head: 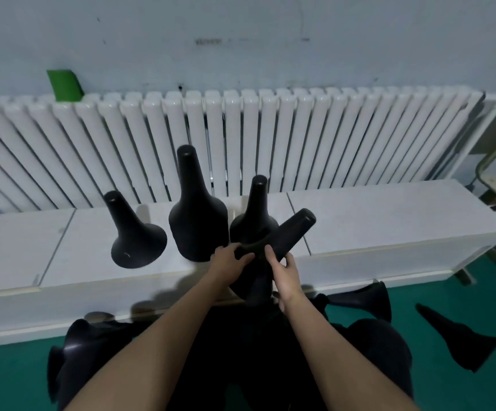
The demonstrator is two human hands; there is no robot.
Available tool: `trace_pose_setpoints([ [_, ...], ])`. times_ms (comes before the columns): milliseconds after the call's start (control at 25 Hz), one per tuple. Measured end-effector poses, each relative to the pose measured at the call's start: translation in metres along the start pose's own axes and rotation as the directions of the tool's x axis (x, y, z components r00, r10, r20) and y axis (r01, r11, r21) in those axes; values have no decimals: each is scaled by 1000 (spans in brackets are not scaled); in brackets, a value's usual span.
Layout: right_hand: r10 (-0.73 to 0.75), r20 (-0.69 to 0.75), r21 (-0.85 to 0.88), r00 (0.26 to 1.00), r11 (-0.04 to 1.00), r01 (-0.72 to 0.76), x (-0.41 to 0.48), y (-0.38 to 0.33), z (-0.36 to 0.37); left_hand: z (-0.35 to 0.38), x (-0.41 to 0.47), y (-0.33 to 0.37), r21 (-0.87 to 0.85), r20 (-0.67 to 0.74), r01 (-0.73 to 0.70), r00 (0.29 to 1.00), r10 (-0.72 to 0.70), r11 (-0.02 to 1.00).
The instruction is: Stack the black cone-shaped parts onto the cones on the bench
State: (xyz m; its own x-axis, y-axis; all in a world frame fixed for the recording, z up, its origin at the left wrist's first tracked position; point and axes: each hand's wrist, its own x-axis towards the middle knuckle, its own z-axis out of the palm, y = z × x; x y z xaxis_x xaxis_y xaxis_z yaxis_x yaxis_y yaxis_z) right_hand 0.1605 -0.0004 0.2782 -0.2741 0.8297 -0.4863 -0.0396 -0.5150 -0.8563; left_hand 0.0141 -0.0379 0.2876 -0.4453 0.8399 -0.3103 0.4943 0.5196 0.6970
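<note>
We hold one black cone-shaped part tilted toward 2 o'clock, left hand and right hand both clamped round it, three upright cones behind at 12 o'clock on white desk, loose cone on green floor at 4 o'clock

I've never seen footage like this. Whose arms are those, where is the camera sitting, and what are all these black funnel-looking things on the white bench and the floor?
There is no machine here. These are a person's two bare arms, filmed by one wide-angle camera worn on the head and looking forward and down, which is why straight lines bend near the edges. Three black cone-shaped parts stand upright on the white bench: a left cone, a taller middle cone and a right cone. Behind them is a white radiator. The left hand and right hand together grip a fourth cone, tilted with its narrow end up and to the right, just in front of the right cone. More black cones lie on the green floor, such as the floor cone at the right.
</note>
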Motion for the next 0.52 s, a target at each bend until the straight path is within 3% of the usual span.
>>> trace_pose_setpoints([
  [240,-202,132,-90,971,973,214,-20,-61,14,-47,-18,48,-205,-45,-83,996,76,975],
  [520,-386,154,-195,910,891,411,-31,-124,22,-90,-23,91,-276,-63,-251,968,243,928],
])
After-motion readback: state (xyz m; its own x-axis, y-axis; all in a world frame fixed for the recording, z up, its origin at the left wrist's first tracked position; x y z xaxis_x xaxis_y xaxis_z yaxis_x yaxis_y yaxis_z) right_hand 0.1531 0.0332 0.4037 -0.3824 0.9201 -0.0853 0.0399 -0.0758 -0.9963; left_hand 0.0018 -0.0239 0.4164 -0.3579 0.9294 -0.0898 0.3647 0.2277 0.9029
